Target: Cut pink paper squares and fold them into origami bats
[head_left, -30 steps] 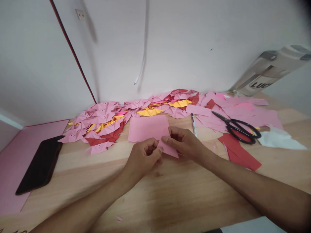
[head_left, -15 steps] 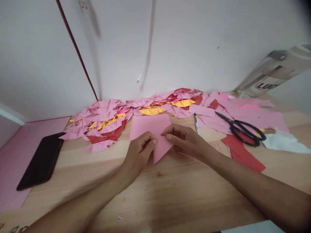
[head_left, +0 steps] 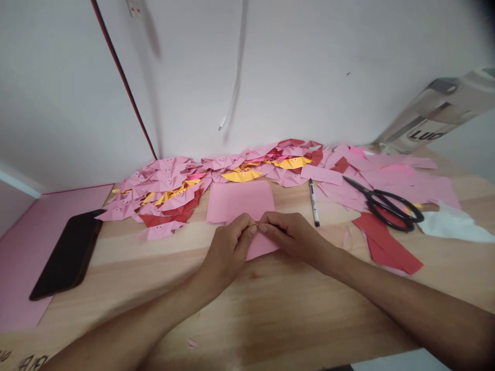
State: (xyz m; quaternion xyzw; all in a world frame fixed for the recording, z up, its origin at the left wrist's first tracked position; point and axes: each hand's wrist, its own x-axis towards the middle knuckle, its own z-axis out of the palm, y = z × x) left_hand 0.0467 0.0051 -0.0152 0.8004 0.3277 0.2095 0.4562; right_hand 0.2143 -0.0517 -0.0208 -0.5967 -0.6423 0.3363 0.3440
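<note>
A pink sheet of paper (head_left: 262,246) is pinched between my two hands at the middle of the table. My left hand (head_left: 232,239) grips its upper edge with thumb and forefinger. Right beside it, the thumb and fingertips of my right hand (head_left: 290,234) close on the same edge, the fingertips of both hands meeting. Part of the sheet is hidden under the hands. Just behind lies a stack of square pink paper (head_left: 240,198). To the right of the stack rests a pen (head_left: 314,203).
Folded paper pieces (head_left: 166,178) in pink, yellow and red heap along the wall. Black scissors (head_left: 386,203), red paper (head_left: 386,242), pink offcuts (head_left: 413,185) and a white tissue (head_left: 452,224) lie at right, before a clear bottle (head_left: 429,121). A phone (head_left: 65,255) lies at left.
My hands have come together and moved slightly down, and the right fingers now pinch the paper's edge. The sheet has turned, its pointed corner no longer showing toward me.
</note>
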